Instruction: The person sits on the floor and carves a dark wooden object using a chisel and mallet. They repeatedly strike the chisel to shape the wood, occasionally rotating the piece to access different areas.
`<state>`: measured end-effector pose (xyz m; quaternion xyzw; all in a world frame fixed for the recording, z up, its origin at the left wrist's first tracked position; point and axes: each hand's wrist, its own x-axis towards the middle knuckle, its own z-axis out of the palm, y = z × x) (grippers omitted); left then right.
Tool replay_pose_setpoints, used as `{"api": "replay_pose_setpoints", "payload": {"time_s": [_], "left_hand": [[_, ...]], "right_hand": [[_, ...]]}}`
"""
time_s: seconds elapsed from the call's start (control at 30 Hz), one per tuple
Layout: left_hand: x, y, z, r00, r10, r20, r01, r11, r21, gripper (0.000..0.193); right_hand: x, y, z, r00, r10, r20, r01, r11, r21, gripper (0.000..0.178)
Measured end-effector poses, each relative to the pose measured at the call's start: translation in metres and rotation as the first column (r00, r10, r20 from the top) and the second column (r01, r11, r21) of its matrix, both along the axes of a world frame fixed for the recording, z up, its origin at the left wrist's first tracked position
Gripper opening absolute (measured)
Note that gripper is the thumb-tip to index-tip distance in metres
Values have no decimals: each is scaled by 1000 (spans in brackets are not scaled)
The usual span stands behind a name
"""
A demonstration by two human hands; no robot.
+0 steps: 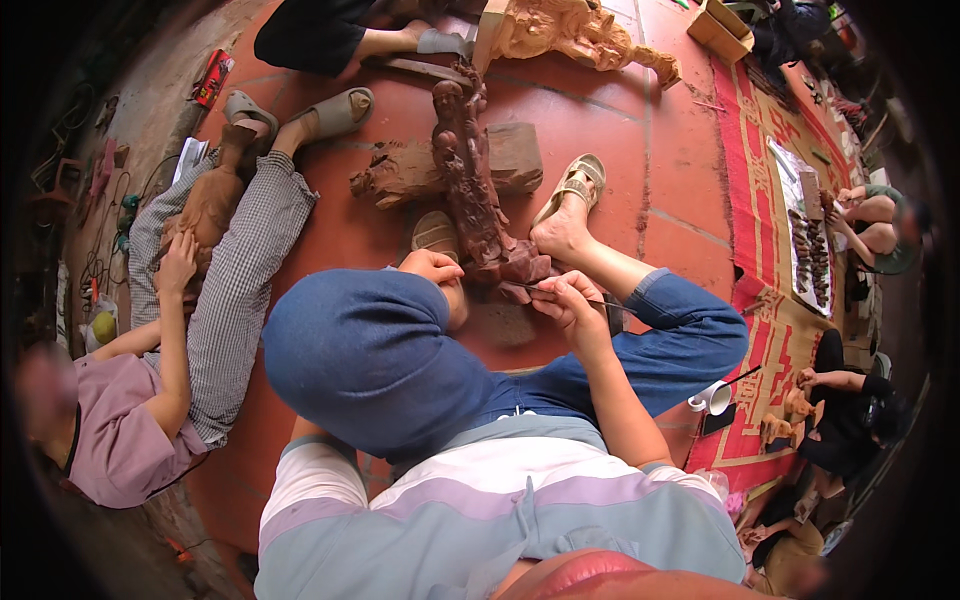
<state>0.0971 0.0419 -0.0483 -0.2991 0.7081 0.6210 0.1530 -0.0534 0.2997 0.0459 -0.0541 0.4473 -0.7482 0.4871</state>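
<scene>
A dark reddish-brown wooden carving (468, 180) lies between my feet, its upper part propped across a rough log (515, 155) and its base toward me. My right hand (570, 303) is closed on a thin dark stick-like tool (603, 302), pinched between the fingers. The tool's tip lies by the base of the carving; what kind of tool it is I cannot make out. Just left of the base is my left hand (432, 266), its fingers curled and partly hidden behind my raised knee. Whatever those fingers hold, if anything, does not show.
At left a seated person holds a brown carved figure (212, 205) between their legs. A lighter wooden carving (570, 32) lies at the far side. To the right, a white mug (712, 398) stands near a red patterned mat (745, 200), where other people sit with carvings.
</scene>
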Motion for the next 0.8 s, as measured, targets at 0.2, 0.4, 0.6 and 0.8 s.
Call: {"api": "replay_pose_setpoints", "payload": {"time_s": [0.2,0.4,0.6,0.8], "left_hand": [[-23,-11,28,942,128,-310,-275,823,-496,36],[-70,-52,29,928,-145,-343,-277,350,-895,90],[-52,-50,-7,968,12,-250,-223,494,-840,89],[-58,-59,23,717,366,-593,-654,647,-392,32]], "right_hand": [[-21,-29,-8,999,4,-45,-1,997,78,7],[-37,-84,-21,985,-84,-148,98,991,87,4],[-60,-126,-25,839,9,-544,69,990,124,8],[-65,-176,-22,467,52,-883,111,987,117,14]]}}
